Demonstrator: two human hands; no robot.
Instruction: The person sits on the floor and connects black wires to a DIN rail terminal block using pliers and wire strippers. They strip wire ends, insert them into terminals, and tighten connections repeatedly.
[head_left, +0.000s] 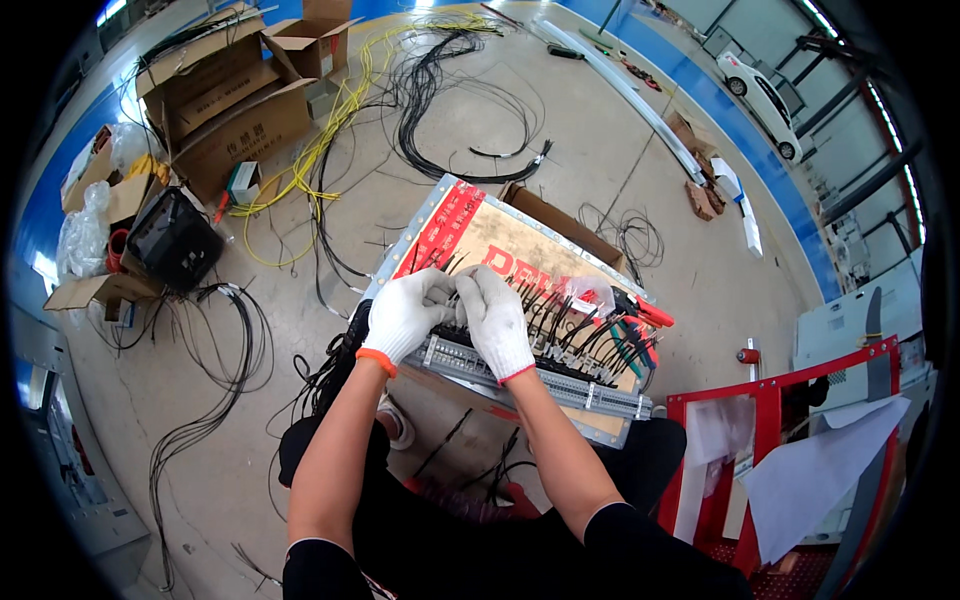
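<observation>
Head view: both gloved hands meet over black wires [545, 312] at a terminal strip [575, 388]

Left hand [408, 315], white glove, orange cuff; right hand [494, 322], white glove, red cuff. Fingertips close together, near touching, above the left part of the wire row. Whether they pinch a wire: cannot tell, fingers cover it.

Grey terminal strip runs along the near edge of the cardboard-topped surface [520, 229], just below the hands. Short black wires stand in a row along its far side, many leaning, continuing right of the right hand. Red tape [447, 222] on the surface's left side.

Right end of surface: clear plastic bag [592, 293], red-handled tool [652, 312], teal-handled tool [634, 346] near the wire ends.

Floor beyond: black cable bundle [422, 112], yellow cables [345, 118], open cardboard box [240, 135] at far left. Red frame [768, 420] at right, white sheet [822, 480] draped over it.
</observation>
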